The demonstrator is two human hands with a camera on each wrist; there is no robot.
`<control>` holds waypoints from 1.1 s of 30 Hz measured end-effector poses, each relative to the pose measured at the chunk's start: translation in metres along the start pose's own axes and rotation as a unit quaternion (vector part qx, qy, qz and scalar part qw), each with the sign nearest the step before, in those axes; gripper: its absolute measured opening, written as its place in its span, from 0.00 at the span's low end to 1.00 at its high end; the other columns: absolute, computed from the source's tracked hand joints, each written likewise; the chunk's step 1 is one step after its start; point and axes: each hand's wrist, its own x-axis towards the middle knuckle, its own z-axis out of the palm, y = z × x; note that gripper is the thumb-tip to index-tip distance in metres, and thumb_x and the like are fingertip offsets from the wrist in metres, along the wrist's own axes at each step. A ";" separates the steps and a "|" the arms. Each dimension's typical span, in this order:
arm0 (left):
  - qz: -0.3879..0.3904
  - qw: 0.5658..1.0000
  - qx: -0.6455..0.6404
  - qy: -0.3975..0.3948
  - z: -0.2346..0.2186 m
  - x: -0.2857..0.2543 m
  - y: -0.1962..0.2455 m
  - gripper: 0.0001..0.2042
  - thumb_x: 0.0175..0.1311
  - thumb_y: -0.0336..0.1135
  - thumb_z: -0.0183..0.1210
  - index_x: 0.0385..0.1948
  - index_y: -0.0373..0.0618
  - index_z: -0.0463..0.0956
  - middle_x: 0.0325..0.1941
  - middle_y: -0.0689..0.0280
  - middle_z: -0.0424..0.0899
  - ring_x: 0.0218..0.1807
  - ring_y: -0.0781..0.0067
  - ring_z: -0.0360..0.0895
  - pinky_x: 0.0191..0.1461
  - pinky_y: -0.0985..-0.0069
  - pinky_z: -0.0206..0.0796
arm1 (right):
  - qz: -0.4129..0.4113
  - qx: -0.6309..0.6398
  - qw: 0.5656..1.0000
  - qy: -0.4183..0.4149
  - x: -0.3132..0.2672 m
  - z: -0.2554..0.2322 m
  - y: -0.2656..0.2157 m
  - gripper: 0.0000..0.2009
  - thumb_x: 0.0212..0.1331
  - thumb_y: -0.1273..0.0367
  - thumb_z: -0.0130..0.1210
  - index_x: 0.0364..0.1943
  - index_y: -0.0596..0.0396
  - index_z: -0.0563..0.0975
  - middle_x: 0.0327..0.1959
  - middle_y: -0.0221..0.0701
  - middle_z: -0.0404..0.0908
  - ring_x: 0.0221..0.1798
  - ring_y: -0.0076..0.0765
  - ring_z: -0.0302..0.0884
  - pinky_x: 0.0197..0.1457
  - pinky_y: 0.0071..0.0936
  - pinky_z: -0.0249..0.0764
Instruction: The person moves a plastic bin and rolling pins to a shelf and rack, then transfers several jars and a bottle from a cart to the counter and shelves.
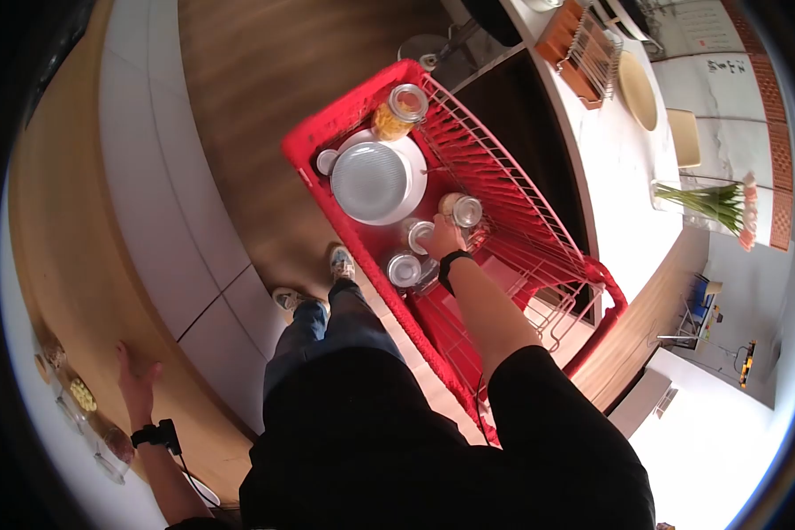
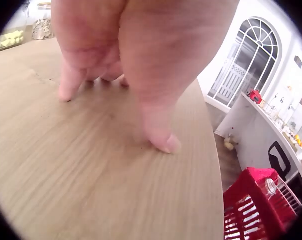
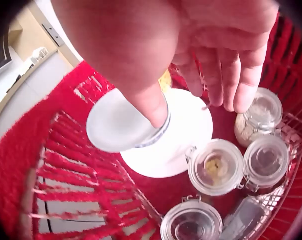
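My right hand (image 1: 449,238) is down inside a red shopping cart (image 1: 327,132), with nothing gripped. Its fingers (image 3: 231,75) hang fairly straight, the tips right at a clip-top glass jar (image 3: 259,116) with pale contents. Several more lidded jars stand close by, one glass jar (image 3: 216,167) showing something yellow inside. The thumb overlaps the rim of a whitish bowl (image 3: 123,122) in the right wrist view; below that bowl lies a white plate (image 3: 191,120). My left hand (image 1: 138,389) rests on a wooden counter (image 2: 91,165), fingertips and thumb touching its surface.
A jar of yellow food (image 1: 396,113) stands at the cart's far end. Along the counter's outer side are containers, including a tray of pale green pieces (image 1: 83,395). Beyond the cart, a white counter (image 1: 627,208) holds a dish rack (image 1: 592,57) and flowers (image 1: 715,208).
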 end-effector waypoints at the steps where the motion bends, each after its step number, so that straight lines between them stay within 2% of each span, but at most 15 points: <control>1: -0.006 1.000 -0.011 -0.004 -0.001 -0.002 -0.003 0.48 0.56 0.31 0.73 0.79 0.44 0.52 0.82 0.46 0.54 0.83 0.50 0.52 0.83 0.61 0.47 | -0.003 0.001 1.000 -0.010 0.000 0.009 -0.002 0.37 0.46 0.53 0.74 0.58 0.58 0.71 0.60 0.50 0.77 0.62 0.61 0.76 0.63 0.51 0.76; 3: -0.025 0.999 -0.023 -0.002 -0.001 -0.003 0.005 0.48 0.56 0.30 0.73 0.79 0.45 0.52 0.82 0.47 0.55 0.82 0.51 0.53 0.82 0.60 0.49 | 0.041 -0.006 0.999 -0.024 0.007 0.026 -0.008 0.42 0.46 0.52 0.74 0.62 0.57 0.66 0.64 0.49 0.73 0.67 0.63 0.71 0.65 0.54 0.74; 4: -0.040 0.998 -0.042 -0.002 -0.002 -0.007 0.010 0.48 0.55 0.29 0.73 0.79 0.47 0.53 0.82 0.48 0.56 0.82 0.52 0.55 0.81 0.60 0.51 | 0.052 -0.032 0.998 -0.003 0.011 0.039 -0.009 0.43 0.45 0.50 0.76 0.63 0.52 0.66 0.63 0.45 0.73 0.68 0.56 0.71 0.64 0.49 0.76; 8: -0.067 0.996 -0.053 -0.013 -0.004 -0.008 0.012 0.48 0.55 0.27 0.70 0.79 0.49 0.52 0.82 0.49 0.57 0.81 0.52 0.57 0.79 0.58 0.55 | 0.082 -0.079 0.993 -0.014 0.026 0.066 -0.012 0.44 0.44 0.52 0.78 0.64 0.49 0.65 0.64 0.42 0.72 0.68 0.53 0.71 0.67 0.47 0.73; 10: -0.040 0.999 -0.019 0.002 -0.004 -0.008 0.008 0.47 0.56 0.27 0.68 0.80 0.49 0.51 0.82 0.50 0.58 0.81 0.50 0.58 0.79 0.56 0.55 | 0.090 -0.083 0.992 -0.029 0.035 0.073 -0.011 0.44 0.44 0.52 0.78 0.64 0.49 0.65 0.63 0.42 0.72 0.68 0.53 0.71 0.67 0.47 0.72; 12: -0.053 0.999 -0.007 -0.008 -0.007 -0.010 0.014 0.47 0.57 0.28 0.68 0.80 0.50 0.50 0.82 0.50 0.57 0.81 0.50 0.57 0.79 0.56 0.55 | 0.102 -0.087 0.990 -0.034 0.040 0.077 -0.008 0.43 0.44 0.52 0.78 0.64 0.48 0.65 0.63 0.42 0.72 0.68 0.53 0.71 0.68 0.47 0.72; 13: -0.056 0.998 0.000 -0.014 -0.008 -0.010 0.018 0.47 0.57 0.28 0.67 0.80 0.50 0.49 0.82 0.50 0.56 0.81 0.49 0.57 0.80 0.55 0.54 | 0.094 -0.085 0.992 -0.024 0.043 0.080 -0.005 0.46 0.39 0.49 0.79 0.61 0.50 0.66 0.61 0.46 0.73 0.67 0.56 0.73 0.66 0.50 0.74; 16: -0.064 0.998 -0.029 -0.003 -0.005 -0.010 0.011 0.47 0.58 0.28 0.66 0.80 0.51 0.49 0.82 0.50 0.55 0.81 0.49 0.57 0.80 0.55 0.54 | 0.082 -0.090 0.992 -0.042 0.047 0.080 -0.002 0.47 0.38 0.50 0.80 0.62 0.52 0.64 0.61 0.48 0.72 0.67 0.59 0.71 0.66 0.50 0.74; 18: -0.054 0.998 -0.038 0.002 -0.003 -0.009 0.005 0.47 0.57 0.28 0.66 0.80 0.51 0.49 0.83 0.50 0.55 0.81 0.49 0.57 0.80 0.55 0.54 | 0.090 -0.046 0.994 -0.042 0.048 0.084 0.001 0.48 0.38 0.53 0.81 0.62 0.53 0.62 0.63 0.50 0.70 0.68 0.63 0.69 0.67 0.52 0.74; 22: -0.039 0.998 -0.054 0.006 -0.003 -0.011 0.019 0.47 0.56 0.27 0.66 0.80 0.52 0.50 0.83 0.49 0.53 0.81 0.51 0.56 0.80 0.56 0.54 | 0.092 -0.045 0.994 -0.038 0.037 0.062 -0.008 0.47 0.42 0.57 0.79 0.65 0.51 0.60 0.66 0.47 0.65 0.69 0.62 0.67 0.67 0.54 0.74; 26: -0.053 0.998 -0.039 0.003 -0.003 -0.010 0.011 0.48 0.56 0.27 0.66 0.80 0.52 0.50 0.83 0.48 0.53 0.81 0.53 0.56 0.80 0.57 0.55 | 0.084 0.020 0.996 0.012 0.019 0.033 -0.009 0.48 0.39 0.59 0.78 0.65 0.56 0.59 0.65 0.53 0.64 0.67 0.67 0.68 0.68 0.56 0.73; 27: -0.052 0.995 -0.084 0.010 -0.001 -0.009 0.010 0.48 0.55 0.27 0.68 0.80 0.52 0.51 0.83 0.48 0.53 0.81 0.53 0.56 0.79 0.57 0.55 | 0.074 0.055 0.995 0.022 0.013 0.022 -0.007 0.48 0.39 0.60 0.78 0.65 0.58 0.59 0.65 0.55 0.63 0.66 0.68 0.68 0.68 0.56 0.73; 29: -0.052 0.989 -0.136 0.023 0.004 -0.013 0.014 0.48 0.55 0.28 0.69 0.80 0.52 0.52 0.83 0.49 0.54 0.81 0.53 0.57 0.79 0.56 0.56 | 0.043 0.056 0.997 0.042 -0.001 0.004 0.005 0.47 0.41 0.55 0.77 0.63 0.58 0.62 0.64 0.56 0.65 0.64 0.70 0.69 0.67 0.56 0.71; 32: -0.039 0.983 -0.176 0.043 0.003 -0.011 0.013 0.48 0.54 0.30 0.72 0.79 0.47 0.53 0.82 0.48 0.55 0.81 0.52 0.57 0.79 0.58 0.57 | -0.062 0.026 0.991 0.116 -0.035 -0.042 -0.002 0.45 0.44 0.47 0.75 0.60 0.61 0.65 0.57 0.54 0.71 0.62 0.67 0.69 0.66 0.57 0.67; 33: -0.024 0.987 -0.157 0.038 0.007 -0.009 0.003 0.48 0.54 0.31 0.73 0.78 0.43 0.54 0.82 0.48 0.55 0.81 0.52 0.56 0.79 0.59 0.57 | -0.086 0.023 0.986 0.142 -0.046 -0.058 -0.007 0.45 0.44 0.49 0.75 0.60 0.62 0.65 0.55 0.53 0.72 0.61 0.65 0.69 0.67 0.57 0.66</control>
